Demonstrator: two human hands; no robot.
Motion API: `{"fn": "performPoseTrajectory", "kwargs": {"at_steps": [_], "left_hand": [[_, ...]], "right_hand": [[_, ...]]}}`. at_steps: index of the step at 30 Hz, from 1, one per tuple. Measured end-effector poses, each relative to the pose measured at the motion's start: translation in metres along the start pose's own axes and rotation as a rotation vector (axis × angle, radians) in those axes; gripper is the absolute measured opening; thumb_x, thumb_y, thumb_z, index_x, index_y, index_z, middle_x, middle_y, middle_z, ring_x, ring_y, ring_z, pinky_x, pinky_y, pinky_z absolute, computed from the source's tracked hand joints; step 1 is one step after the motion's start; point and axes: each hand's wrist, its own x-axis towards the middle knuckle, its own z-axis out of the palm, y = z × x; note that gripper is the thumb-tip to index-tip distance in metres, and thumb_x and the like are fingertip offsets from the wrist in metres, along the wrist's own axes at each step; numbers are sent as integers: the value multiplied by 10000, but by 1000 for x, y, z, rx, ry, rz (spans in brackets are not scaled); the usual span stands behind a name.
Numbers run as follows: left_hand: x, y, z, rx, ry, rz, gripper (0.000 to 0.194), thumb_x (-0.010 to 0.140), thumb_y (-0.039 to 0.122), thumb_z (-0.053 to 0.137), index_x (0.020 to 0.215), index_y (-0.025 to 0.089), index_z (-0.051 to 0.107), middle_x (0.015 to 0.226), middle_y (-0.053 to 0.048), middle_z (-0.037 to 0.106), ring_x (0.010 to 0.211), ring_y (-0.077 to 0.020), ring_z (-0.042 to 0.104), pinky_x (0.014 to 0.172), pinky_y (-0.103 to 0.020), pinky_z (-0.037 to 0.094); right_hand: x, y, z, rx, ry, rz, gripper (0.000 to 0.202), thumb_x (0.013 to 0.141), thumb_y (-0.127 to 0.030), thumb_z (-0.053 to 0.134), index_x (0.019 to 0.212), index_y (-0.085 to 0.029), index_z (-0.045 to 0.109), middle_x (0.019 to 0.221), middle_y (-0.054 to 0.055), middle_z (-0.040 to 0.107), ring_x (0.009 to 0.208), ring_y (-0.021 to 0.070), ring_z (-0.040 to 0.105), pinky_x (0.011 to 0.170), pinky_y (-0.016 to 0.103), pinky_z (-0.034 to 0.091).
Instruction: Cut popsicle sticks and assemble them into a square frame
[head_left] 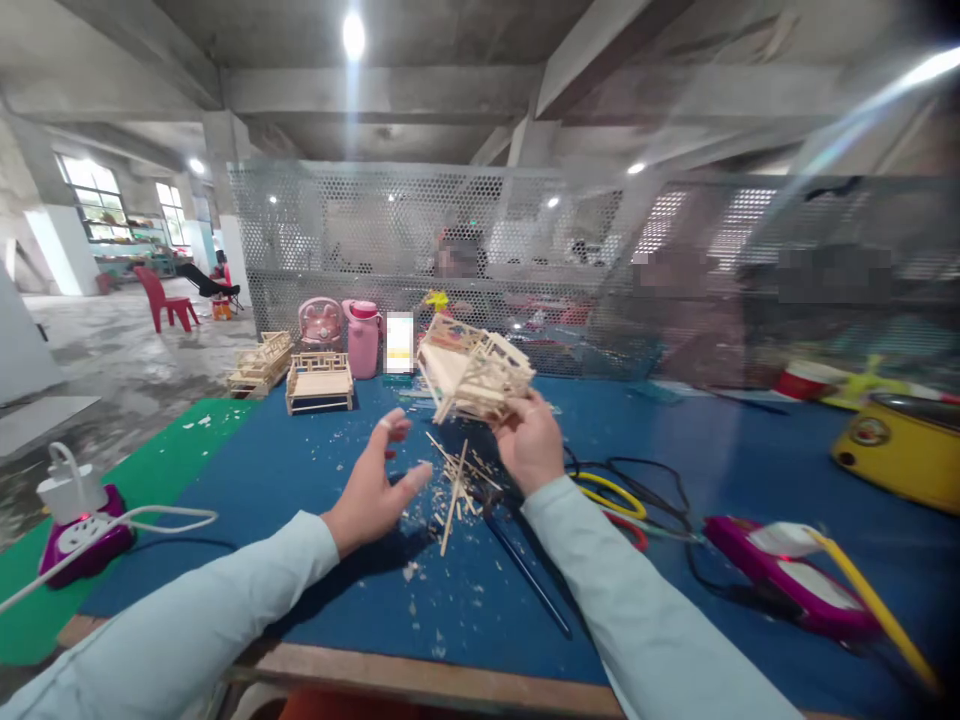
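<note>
The right hand (531,440) pinches the near right corner of a small wooden stick model (465,370), holding it tilted above the far middle of the blue tabletop (360,620). That edge grip seems chosen to leave most of the frame exposed and to spare its thin rails from pressure. The left hand (375,495) is empty, its thumb and fingers spread wide, near and to the left of the model without touching it; the gap probably gives the tilted piece room. Between the hands, loose wooden sticks (454,500) and chips lie in a heap, perhaps central so either hand can reach them. A blue-handled tool (529,575) rests just right of the heap, its handle pointing toward the near edge, a convenient angle for picking up. Two similar models, one (321,383) beside the other (262,365), stand at the far left, seemingly out of the way, near a pink bottle (364,345).
</note>
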Motion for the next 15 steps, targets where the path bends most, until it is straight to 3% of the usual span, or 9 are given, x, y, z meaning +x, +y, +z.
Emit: {"fn": "performPoseTrajectory", "kwargs": {"at_steps": [3, 8, 12, 15], "left_hand": [[21, -4, 1, -75, 97, -15, 744, 746, 362, 621, 1370, 218, 242, 1420, -123, 298, 1260, -270, 347, 1006, -412, 329], [41, -8, 0, -337, 66, -172, 458, 782, 475, 545, 1134, 182, 533, 1218, -101, 543, 1089, -232, 514, 906, -361, 427], [36, -13, -7, -546, 104, -335, 432, 705, 535, 610, 930, 166, 596, 1013, -71, 632, 885, -175, 590, 744, -283, 480], [34, -14, -16, -668, 121, -444, 422, 633, 509, 692, 855, 164, 593, 919, -50, 648, 765, -140, 601, 665, -246, 477]], "right_hand": [[-21, 12, 13, -171, -46, 16, 135, 581, -192, 572, 662, -208, 465, 633, -62, 516, 586, 96, 491, 519, 208, 407], [-45, 12, 28, -399, -298, -27, 135, 680, -279, 574, 741, -216, 470, 778, -22, 568, 683, 128, 531, 649, 264, 445], [-50, 0, 27, -637, -412, -222, 138, 741, -330, 542, 792, -203, 520, 1034, 49, 557, 829, 163, 549, 703, 290, 449], [-48, -1, 20, -826, -395, -418, 233, 769, -333, 521, 964, -207, 540, 998, 60, 557, 848, 180, 533, 691, 298, 441]]}}
